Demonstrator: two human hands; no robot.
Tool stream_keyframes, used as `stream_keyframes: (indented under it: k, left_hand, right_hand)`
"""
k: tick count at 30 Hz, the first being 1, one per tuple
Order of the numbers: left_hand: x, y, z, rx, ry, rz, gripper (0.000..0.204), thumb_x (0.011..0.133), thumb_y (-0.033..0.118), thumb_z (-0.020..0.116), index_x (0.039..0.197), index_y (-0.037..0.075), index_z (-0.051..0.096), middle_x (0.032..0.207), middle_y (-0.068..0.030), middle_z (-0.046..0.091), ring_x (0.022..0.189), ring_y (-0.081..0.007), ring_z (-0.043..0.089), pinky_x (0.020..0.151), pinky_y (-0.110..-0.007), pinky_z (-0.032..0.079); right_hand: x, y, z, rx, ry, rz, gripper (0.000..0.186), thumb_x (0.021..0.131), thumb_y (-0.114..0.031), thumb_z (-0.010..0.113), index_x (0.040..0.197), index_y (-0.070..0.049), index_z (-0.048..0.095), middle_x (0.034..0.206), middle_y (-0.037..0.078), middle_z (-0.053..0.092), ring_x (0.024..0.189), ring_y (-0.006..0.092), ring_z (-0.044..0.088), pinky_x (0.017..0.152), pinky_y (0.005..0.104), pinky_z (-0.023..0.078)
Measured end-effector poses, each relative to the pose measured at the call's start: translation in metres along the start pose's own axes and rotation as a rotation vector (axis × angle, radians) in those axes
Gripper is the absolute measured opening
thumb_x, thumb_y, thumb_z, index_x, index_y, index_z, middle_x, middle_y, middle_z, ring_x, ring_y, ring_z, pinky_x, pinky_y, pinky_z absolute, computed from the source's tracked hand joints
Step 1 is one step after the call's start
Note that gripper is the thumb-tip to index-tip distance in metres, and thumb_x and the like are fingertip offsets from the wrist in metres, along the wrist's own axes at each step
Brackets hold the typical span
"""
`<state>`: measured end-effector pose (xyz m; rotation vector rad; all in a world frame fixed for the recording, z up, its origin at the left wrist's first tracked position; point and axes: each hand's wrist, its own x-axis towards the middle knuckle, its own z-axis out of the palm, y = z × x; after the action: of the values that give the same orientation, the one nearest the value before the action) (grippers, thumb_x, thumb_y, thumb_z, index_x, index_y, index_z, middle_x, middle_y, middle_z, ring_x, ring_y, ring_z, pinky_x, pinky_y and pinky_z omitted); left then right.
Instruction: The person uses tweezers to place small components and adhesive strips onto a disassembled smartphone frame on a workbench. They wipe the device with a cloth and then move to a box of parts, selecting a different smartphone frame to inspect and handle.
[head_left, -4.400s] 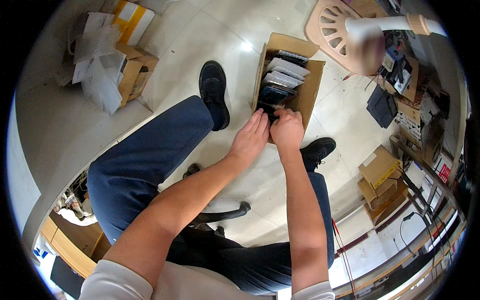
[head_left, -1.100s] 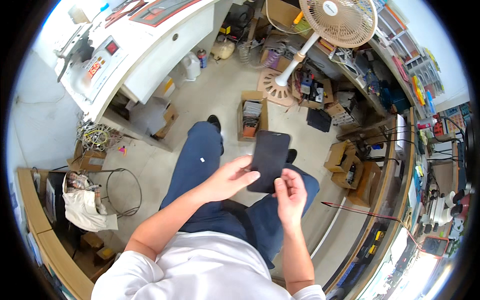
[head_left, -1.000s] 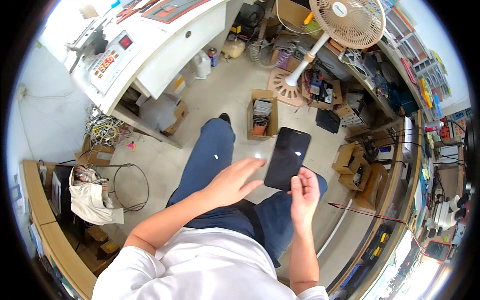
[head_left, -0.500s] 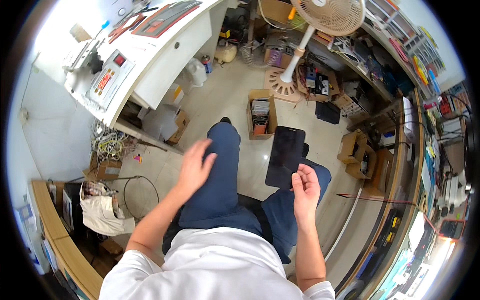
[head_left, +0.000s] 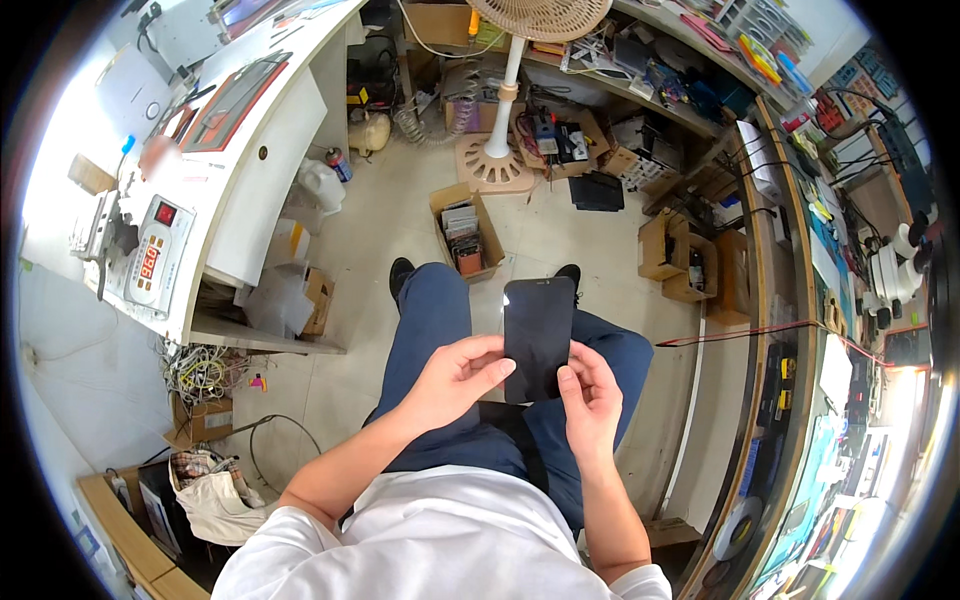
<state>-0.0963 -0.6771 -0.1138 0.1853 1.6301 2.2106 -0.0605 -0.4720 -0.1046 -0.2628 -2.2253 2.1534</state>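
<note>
Between my two hands, above my lap, is a black smartphone with a dark, glossy face and a notch at its top edge. My left hand grips its left edge, thumb on the front and fingers reaching behind. On the lower right edge, my right hand pinches the phone with the thumb in front. The phone stands nearly upright in the picture, its top pointing away from me. Its back is hidden, and so are most of the fingertips behind it.
A white desk with a soldering station stands to the left. Ahead are a pedestal fan and a cardboard box of flat parts on the floor. A cluttered workbench with a microscope runs along the right.
My left hand has come in from the left and taken hold of the phone's left edge. The phone has moved left and lower and straightened. The view has shifted to the right.
</note>
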Motion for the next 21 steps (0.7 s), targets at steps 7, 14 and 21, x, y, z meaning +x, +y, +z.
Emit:
stream_keyframes:
  k: [7, 14, 21]
  left_hand:
    - [-0.007, 0.022, 0.01, 0.44, 0.221, 0.292, 0.012, 0.093, 0.008, 0.077, 0.098, -0.002, 0.072, 0.094, -0.0073, 0.07, 0.08, -0.0126, 0.064, 0.07, -0.026, 0.054]
    - [-0.023, 0.04, 0.01, 0.529, 0.232, 0.294, 0.021, 0.085, 0.011, 0.085, 0.1, 0.003, 0.073, 0.094, -0.0041, 0.071, 0.078, -0.0116, 0.063, 0.066, -0.027, 0.047]
    - [-0.013, 0.05, 0.0, 0.527, 0.447, 0.536, 0.047, 0.092, 0.009, 0.078, 0.135, 0.001, 0.06, 0.131, -0.0109, 0.06, 0.115, -0.0206, 0.061, 0.093, -0.033, 0.052]
  right_hand:
    - [-0.002, 0.005, 0.005, -0.077, -0.058, -0.109, 0.061, 0.094, -0.006, 0.074, 0.149, 0.0, 0.049, 0.124, 0.009, 0.065, 0.106, 0.0155, 0.065, 0.093, 0.0291, 0.053]
    - [-0.007, -0.003, 0.026, -0.143, -0.346, -0.109, 0.099, 0.082, -0.011, 0.086, 0.162, -0.001, 0.028, 0.141, 0.017, 0.056, 0.119, 0.0251, 0.063, 0.097, 0.0356, 0.053]
    - [-0.005, -0.003, 0.019, 0.531, -0.784, 0.163, 0.069, 0.099, -0.013, 0.059, 0.161, 0.0, 0.031, 0.15, 0.02, 0.052, 0.118, 0.0262, 0.065, 0.087, 0.035, 0.057]
